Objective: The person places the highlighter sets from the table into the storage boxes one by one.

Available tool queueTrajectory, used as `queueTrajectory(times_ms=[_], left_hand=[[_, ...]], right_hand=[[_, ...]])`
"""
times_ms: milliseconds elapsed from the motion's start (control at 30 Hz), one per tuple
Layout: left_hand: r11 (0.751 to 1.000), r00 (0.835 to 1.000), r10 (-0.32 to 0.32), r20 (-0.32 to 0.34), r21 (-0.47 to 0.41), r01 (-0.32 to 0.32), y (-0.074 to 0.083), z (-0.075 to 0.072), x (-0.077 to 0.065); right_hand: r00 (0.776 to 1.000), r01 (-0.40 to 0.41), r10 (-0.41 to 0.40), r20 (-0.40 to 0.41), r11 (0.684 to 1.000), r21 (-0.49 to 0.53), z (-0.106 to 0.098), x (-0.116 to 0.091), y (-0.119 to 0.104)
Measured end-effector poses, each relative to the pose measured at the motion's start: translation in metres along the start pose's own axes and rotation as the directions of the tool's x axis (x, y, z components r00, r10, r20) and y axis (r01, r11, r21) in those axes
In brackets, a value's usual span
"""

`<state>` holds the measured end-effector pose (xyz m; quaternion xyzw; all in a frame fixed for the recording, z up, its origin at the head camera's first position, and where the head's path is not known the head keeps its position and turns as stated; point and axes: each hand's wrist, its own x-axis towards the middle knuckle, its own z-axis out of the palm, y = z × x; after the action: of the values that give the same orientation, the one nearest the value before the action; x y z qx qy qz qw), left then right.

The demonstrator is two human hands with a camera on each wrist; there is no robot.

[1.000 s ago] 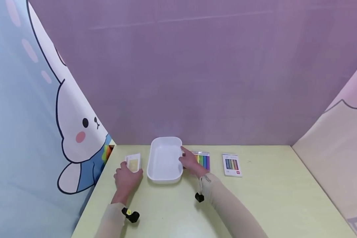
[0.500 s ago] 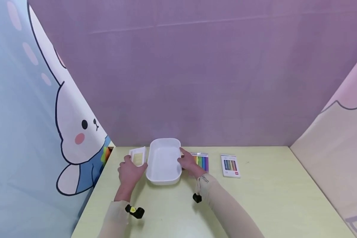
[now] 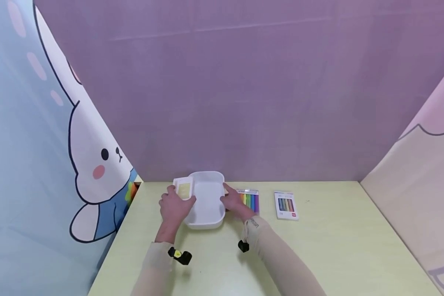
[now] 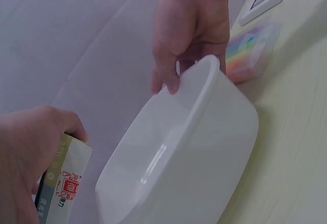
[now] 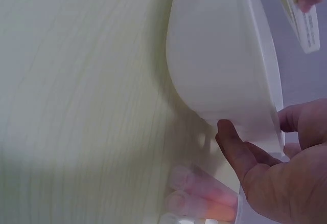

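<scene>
My left hand [image 3: 174, 207] grips a small white box [image 3: 184, 189] with a pale yellow panel, up at the left rim of a white plastic tub [image 3: 208, 201]. Red print and a gold and grey band show on the box's side [image 4: 66, 183] in the left wrist view, where the box is raised and apart from the tub. At the tub's right rim, my right hand [image 3: 237, 202] pinches the wall, thumb inside and fingers outside. The tub stands on the table. Just behind the right hand lies a clear pack of rainbow-coloured sticks [image 3: 252, 200], partly hidden by it.
Farther right on the pale wood-patterned table [image 3: 336, 238] lies a flat white box with coloured sticks pictured on it [image 3: 286, 204]. A purple cloth backdrop [image 3: 244, 102] rises at the table's back edge, and a rabbit-print cloth [image 3: 96, 172] hangs at the left.
My left hand has lifted the small white box off the table and carried it right, to the tub's left rim. The right hand keeps its hold on the tub.
</scene>
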<state>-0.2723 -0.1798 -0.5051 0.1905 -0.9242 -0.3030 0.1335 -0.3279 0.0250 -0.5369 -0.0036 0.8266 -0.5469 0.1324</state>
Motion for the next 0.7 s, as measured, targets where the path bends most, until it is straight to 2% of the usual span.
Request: queueTrajectory(times_ms=[267, 400, 533, 700], left_hand=[[0.998, 0.999, 0.046, 0.016, 0.031, -0.047, 0.02, 0.008, -0.001], [0.998, 0.998, 0.049, 0.026, 0.03, -0.049, 0.029, 0.012, -0.004], [0.998, 0.998, 0.05, 0.045, 0.04, -0.051, 0.034, 0.018, -0.005], [0.997, 0.998, 0.048, 0.045, 0.053, -0.05, 0.037, 0.026, -0.007]], right_hand=[[1.0, 0.002, -0.002, -0.018, 1.0, 0.003, 0.002, 0.002, 0.001], [1.0, -0.004, 0.004, -0.009, 1.0, -0.002, 0.001, 0.003, 0.001], [1.0, -0.007, 0.007, 0.004, 1.0, 0.009, 0.001, 0.001, 0.002], [1.0, 0.011, -0.011, 0.0, 1.0, -0.024, 0.0, 0.001, 0.003]])
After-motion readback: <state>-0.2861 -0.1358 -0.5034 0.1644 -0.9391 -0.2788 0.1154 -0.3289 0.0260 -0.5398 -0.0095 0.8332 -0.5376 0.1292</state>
